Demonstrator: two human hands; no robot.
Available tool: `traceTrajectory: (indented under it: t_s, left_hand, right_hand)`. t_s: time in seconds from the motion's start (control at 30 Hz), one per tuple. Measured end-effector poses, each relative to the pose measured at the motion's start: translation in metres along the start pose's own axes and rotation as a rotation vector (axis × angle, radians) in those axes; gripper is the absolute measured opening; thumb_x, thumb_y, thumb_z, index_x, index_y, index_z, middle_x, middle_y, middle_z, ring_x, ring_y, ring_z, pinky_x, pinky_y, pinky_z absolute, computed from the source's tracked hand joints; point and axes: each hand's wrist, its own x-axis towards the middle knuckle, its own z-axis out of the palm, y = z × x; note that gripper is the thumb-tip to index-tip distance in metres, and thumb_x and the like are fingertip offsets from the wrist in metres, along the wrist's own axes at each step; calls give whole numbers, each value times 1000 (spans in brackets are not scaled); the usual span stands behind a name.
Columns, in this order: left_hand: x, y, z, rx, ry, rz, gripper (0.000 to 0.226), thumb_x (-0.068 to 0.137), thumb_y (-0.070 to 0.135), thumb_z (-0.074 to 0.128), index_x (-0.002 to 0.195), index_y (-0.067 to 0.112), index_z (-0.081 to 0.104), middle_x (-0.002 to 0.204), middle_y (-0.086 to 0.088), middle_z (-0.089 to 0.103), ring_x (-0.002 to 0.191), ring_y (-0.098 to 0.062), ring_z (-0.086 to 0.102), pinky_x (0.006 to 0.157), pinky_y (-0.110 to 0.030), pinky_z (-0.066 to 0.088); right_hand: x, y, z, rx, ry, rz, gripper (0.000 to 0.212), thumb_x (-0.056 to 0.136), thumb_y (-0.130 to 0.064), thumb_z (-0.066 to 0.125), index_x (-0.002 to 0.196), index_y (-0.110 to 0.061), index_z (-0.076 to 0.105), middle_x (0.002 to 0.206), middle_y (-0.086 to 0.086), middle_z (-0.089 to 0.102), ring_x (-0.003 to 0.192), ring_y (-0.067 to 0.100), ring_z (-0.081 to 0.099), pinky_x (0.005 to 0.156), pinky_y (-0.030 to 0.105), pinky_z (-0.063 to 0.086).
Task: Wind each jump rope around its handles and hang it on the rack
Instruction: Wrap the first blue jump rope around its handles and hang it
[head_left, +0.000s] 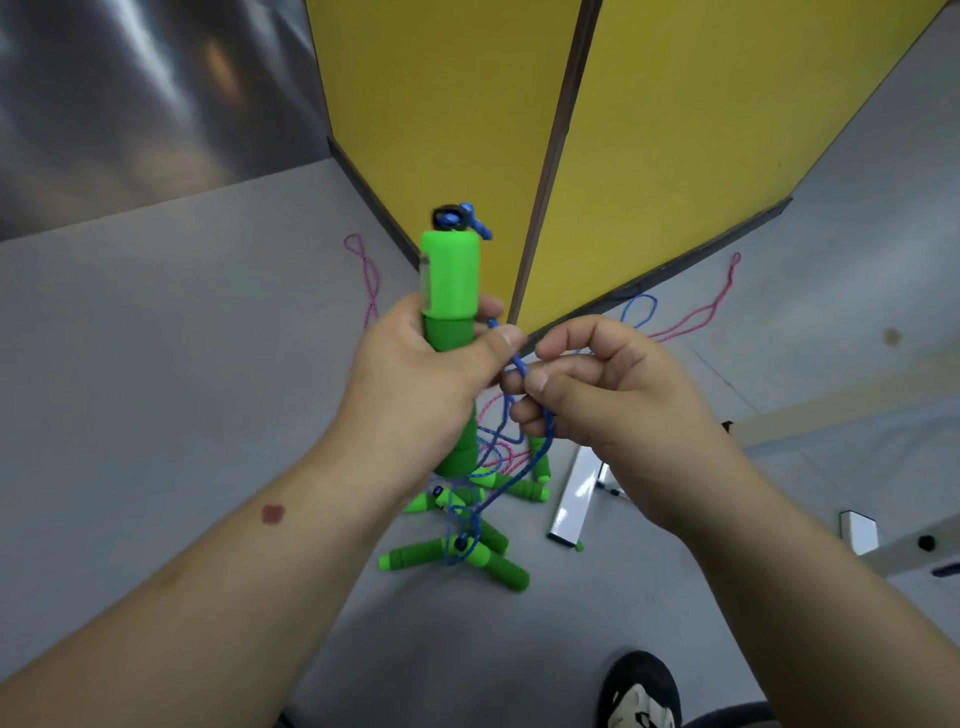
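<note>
My left hand (421, 374) grips a green jump rope handle (451, 280) upright, its black cap and a blue rope knot at the top. My right hand (597, 384) pinches the blue rope (519, 364) just right of the handle. From there the rope hangs down in loops toward the floor. Below my hands lies a pile of several green handles (441, 556) tangled with blue and pink ropes. A pink rope loop (363, 270) lies on the floor at the left, another pink rope (701, 314) and a blue loop (641, 309) at the right.
Two yellow panels (701, 130) stand upright ahead, meeting at a dark edge. White metal legs of a frame (574, 499) rest on the grey floor at the right. My shoe (644, 691) shows at the bottom edge.
</note>
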Motion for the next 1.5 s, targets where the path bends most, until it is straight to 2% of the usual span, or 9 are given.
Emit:
traceTrajectory:
  t_s: [0.13,0.3,0.53,0.9,1.03,1.13,1.27,1.37,1.5]
  left_hand:
    - [12,7,-14,-87,127,-30,16,91,8,76,101,18,67,87,-7,76,73,-17,72,75,-35,60]
    - [-11,0,7,-15,-183,-91,29,80,27,78,106,35,67,99,-11,77,93,-28,77,89,-49,62]
    - [-17,5,12,21,-292,-140,37,90,-4,71,111,25,62,73,-2,72,66,-17,71,66,-34,58]
    - [-11,12,10,-221,-215,-123,48,95,-4,66,134,21,56,70,-5,68,60,-15,65,59,-25,55]
    - [3,17,-1,-330,-72,-94,42,96,-5,64,132,14,54,80,-7,72,62,-15,67,57,-24,55]
    - [5,14,-5,-288,-57,-79,41,97,-4,63,131,15,54,83,-7,74,70,-18,72,67,-29,61]
    - [-7,5,2,-115,-283,-122,38,92,6,72,120,29,60,104,-24,75,95,-31,77,83,-42,64]
    - [-14,-1,8,74,-356,-80,44,78,17,79,115,34,65,89,-13,77,87,-32,76,87,-57,61]
    - [-14,4,10,-70,-275,-43,46,88,-4,75,115,31,63,76,-7,69,70,-21,70,71,-39,62]
  right_hand:
    - [0,-5,-7,-13,13,32,15,94,7,61,94,-8,57,85,16,76,68,23,68,70,37,58]
    - [2,-3,-1,129,118,-26,14,92,5,64,89,-8,59,79,17,70,68,23,69,67,35,60]
    - [2,-2,-2,-36,228,-148,16,86,-2,74,86,-11,60,65,3,66,63,16,61,65,28,54]
    - [1,1,-2,143,58,-25,12,96,-10,63,107,-7,60,85,9,71,72,22,66,74,38,56]
    - [-3,0,-5,-69,-142,156,21,94,-9,67,114,-6,67,97,10,78,85,21,72,80,37,60]
    - [-2,0,-2,-67,-47,92,14,94,0,64,107,-1,68,86,10,77,74,18,71,69,31,59]
    - [4,-2,-5,20,170,-65,15,92,-1,66,107,0,70,89,14,78,77,21,71,68,29,59]
    - [5,-3,-7,3,249,-124,18,89,-3,71,106,-1,71,92,11,79,82,13,72,68,21,54]
    - [7,4,-7,4,159,-59,19,91,-19,70,106,-7,73,95,19,75,83,24,68,75,39,55]
